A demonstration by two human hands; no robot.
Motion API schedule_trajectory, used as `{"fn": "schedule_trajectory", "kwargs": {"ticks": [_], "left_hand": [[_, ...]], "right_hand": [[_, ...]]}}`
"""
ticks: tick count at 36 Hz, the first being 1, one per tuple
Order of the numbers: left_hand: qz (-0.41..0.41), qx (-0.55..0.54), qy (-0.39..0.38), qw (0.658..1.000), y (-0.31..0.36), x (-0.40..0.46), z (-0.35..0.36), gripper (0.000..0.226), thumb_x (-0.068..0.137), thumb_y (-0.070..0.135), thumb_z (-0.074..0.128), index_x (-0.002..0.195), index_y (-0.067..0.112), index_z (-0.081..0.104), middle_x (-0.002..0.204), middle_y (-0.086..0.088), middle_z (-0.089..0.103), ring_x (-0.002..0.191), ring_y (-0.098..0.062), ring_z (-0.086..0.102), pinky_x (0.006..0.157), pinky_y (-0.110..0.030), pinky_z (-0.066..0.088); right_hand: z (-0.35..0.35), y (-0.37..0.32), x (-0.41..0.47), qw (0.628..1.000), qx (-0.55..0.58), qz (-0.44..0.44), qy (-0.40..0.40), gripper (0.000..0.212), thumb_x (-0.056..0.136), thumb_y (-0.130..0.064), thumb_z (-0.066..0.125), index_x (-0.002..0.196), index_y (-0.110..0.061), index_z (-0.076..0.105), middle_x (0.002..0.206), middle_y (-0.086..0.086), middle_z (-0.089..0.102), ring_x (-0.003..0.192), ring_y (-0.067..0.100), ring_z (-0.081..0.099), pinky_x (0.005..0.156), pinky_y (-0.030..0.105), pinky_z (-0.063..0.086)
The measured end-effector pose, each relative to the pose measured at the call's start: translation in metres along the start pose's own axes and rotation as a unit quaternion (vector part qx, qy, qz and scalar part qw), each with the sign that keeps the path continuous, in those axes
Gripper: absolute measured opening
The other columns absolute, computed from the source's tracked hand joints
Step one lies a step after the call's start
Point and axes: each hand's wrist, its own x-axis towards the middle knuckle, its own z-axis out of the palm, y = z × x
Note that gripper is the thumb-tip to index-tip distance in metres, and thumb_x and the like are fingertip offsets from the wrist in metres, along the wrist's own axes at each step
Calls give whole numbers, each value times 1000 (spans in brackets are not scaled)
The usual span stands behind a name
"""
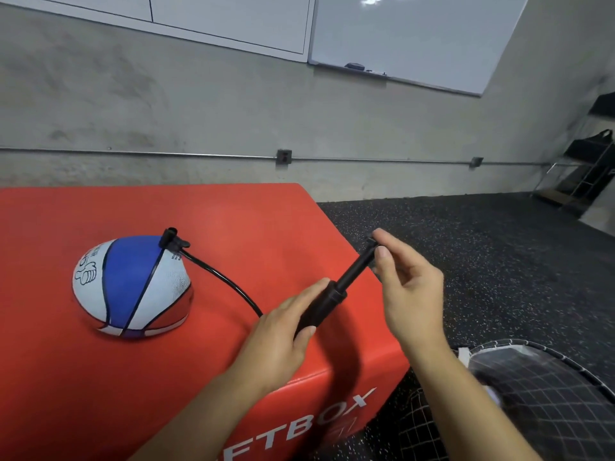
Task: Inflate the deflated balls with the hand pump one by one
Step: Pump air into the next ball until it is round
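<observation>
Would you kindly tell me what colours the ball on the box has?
The ball has blue, white and red panels with black seams, seen in the head view.

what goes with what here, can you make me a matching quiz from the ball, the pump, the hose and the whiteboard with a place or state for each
Things:
1. ball
2. pump
3. hose
4. whiteboard

Places or states:
A. mounted on the concrete wall
B. held in both hands, handle pulled out
C. part-flat, sitting on the red box
D. runs across the box top from the ball's valve toward the left hand

Pairs: 1-C, 2-B, 3-D, 4-A

The right hand pinches the pump's handle.
</observation>
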Motion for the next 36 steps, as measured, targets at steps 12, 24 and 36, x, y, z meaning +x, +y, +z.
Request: {"fn": "schedule_trajectory", "kwargs": {"ticks": [12,24,36], "left_hand": [[-10,-7,19,1000,-3,1,-1,79,99,19,66,157,55,26,143,39,44,132,7,51,113,-32,46],[10,-23,17,1000,0,6,9,76,100,14,66,159,47,32,151,23,52,137,2,52,115,-38,46],[17,18,-8,1000,6,3,11,75,102,17,60,159,52,27,155,27,46,141,4,45,117,-25,38]], "right_hand": [[20,11,-31,994,-45,6,-96,32,103,-9,64,121,-34,73,131,-14,71,128,-1,61,96,20,54],[-1,4,-14,999,-17,-1,-51,30,104,-11,61,118,-34,75,124,-14,74,127,7,64,103,44,55],[-27,-17,2,997,-4,0,72,25,106,-11,59,124,-20,74,124,-2,75,117,14,70,98,34,59]]}}
